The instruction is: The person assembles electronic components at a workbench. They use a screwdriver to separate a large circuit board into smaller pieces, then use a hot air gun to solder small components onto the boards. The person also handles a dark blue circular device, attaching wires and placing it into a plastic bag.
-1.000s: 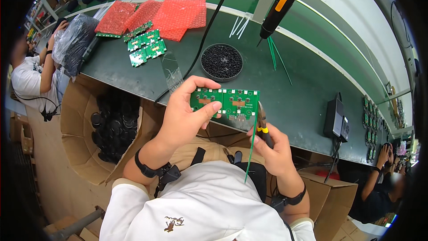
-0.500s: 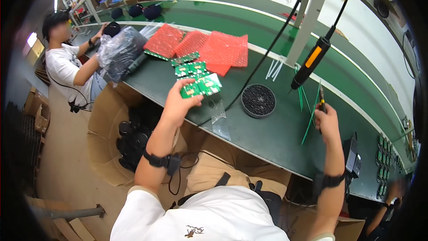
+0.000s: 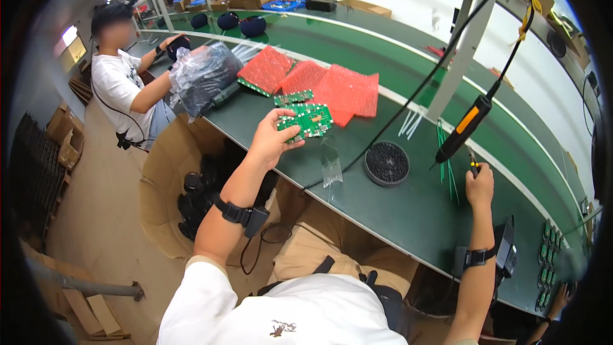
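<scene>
Gripping a green circuit board [image 3: 314, 120] by its left end, left of upper centre, in the fingers [image 3: 278, 114] of the left hand [image 3: 268, 145]; at right, clasping pliers [image 3: 474, 165] in the closed right hand [image 3: 480, 186].

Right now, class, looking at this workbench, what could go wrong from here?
The left hand holds a green circuit board close to other boards, so it might scrape them. The right hand, gripping pliers, is near the hanging screwdriver and could bump it. Between the hands stands an open dish of small black parts; a careless sweep might spill them.
</scene>
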A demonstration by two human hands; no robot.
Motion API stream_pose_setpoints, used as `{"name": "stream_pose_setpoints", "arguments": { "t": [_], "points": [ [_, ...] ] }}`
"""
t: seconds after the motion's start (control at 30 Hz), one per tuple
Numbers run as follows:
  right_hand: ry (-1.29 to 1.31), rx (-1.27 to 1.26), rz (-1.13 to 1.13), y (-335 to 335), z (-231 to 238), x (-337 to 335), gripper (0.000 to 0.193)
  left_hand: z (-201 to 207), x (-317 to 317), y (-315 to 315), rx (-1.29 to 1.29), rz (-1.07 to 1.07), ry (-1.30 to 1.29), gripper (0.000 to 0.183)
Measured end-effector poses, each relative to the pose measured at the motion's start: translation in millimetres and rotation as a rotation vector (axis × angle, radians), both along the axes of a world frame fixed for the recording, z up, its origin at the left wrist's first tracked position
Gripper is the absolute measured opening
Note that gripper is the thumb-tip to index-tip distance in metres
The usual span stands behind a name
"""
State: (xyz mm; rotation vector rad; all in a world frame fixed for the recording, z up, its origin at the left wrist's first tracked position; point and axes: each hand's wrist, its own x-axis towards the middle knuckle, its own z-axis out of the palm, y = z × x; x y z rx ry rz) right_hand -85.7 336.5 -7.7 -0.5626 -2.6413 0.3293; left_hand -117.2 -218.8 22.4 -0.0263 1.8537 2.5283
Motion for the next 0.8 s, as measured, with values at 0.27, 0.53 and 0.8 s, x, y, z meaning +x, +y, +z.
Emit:
{"name": "stream_pose_setpoints", "arguments": {
  "t": [0.27, 0.53, 0.8],
  "points": [
    [0.394, -0.328, 0.316, -104, 81, 86, 0.026, 17, 86, 71, 0.026, -0.312, 0.060, 0.028],
    [0.022, -0.795, 0.696, -260, 82, 72, 0.021, 34, 89, 110, -0.359, -0.199, 0.246, 0.022],
    [0.108, -0.925, 0.614, -253, 69, 26, 0.023, 19, 13, 96, -0.490, -0.051, 0.328, 0.022]
  ]
}}
